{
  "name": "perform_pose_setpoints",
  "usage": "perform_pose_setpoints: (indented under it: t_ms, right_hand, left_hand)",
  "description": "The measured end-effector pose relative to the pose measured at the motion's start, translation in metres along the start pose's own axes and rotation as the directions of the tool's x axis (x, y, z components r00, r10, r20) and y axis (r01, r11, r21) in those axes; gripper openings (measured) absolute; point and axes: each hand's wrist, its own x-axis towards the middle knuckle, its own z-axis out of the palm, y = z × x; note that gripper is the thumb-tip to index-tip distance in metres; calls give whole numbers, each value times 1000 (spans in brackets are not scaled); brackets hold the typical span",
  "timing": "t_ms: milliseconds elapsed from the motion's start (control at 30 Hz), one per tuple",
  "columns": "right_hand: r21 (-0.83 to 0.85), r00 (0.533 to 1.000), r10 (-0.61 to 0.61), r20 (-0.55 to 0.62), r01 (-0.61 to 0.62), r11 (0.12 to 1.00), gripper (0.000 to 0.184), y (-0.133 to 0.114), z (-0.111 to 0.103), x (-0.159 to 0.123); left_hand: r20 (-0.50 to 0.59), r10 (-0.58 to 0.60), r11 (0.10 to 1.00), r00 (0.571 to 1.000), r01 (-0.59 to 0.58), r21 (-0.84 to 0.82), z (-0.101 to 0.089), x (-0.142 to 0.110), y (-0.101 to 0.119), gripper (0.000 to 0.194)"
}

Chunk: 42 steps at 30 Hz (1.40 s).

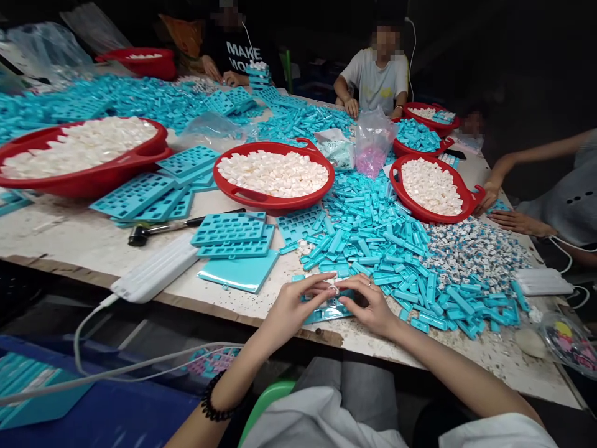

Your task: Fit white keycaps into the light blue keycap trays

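Note:
At the table's front edge, my left hand (301, 300) is closed in a pinch, with a small white plastic piece (333, 284) at its fingertips. My right hand (370, 303) curls in from the other side, fingers bent close to the same piece; what it grips is hidden. Under both hands lies a turquoise plastic plate (329, 313), partly covered by the fingers. Just beyond and to the right spreads a heap of turquoise plastic strips (377, 242). A smooth turquoise panel (240, 272) and stacked turquoise grid plates (228, 229) lie to the left.
Red basins (275, 202) of white pieces stand across the table. A white power bank-like block (156, 270) with a cable lies left, beside a black-handled tool (140, 235). Small white-and-blue parts (476, 252) are heaped right. Several people sit around the table.

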Motion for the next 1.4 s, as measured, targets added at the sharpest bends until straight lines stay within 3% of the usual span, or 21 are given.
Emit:
perform_pose_setpoints:
  t_ms: [267,600,733,833,967,1167,1400]
  right_hand:
    - [71,998,50,-42,-47,996,16,0,-2,-1]
    - [305,977,202,-62,-174,936,15,-4,5,2]
    - [118,983,180,-32,-175,977,14,-3,2,0]
    - [-34,992,125,18,-124,992,13,-3,3,-2]
    - [-104,998,69,6,-68,992,10,-6,6,-1]
    - [-141,999,39,21,-36,989,9,-8,8,0]
    - [-138,996,80,32,-75,988,7,-7,8,-1]
  left_hand:
    - [47,-65,991,997,70,-113,16,-8,1,45]
    - [44,-41,999,998,41,-1,21,-20,-2,45]
    - [-146,162,951,976,-115,287,13,-17,-8,30]
    - [-116,261,877,958,-185,444,2,-11,-13,29]
    - [10,264,810,964,-228,540,-2,-8,-20,31]
    - [14,215,750,977,-174,639,6,-10,-23,41]
    - [97,91,779,991,-131,613,-2,-5,-23,47]
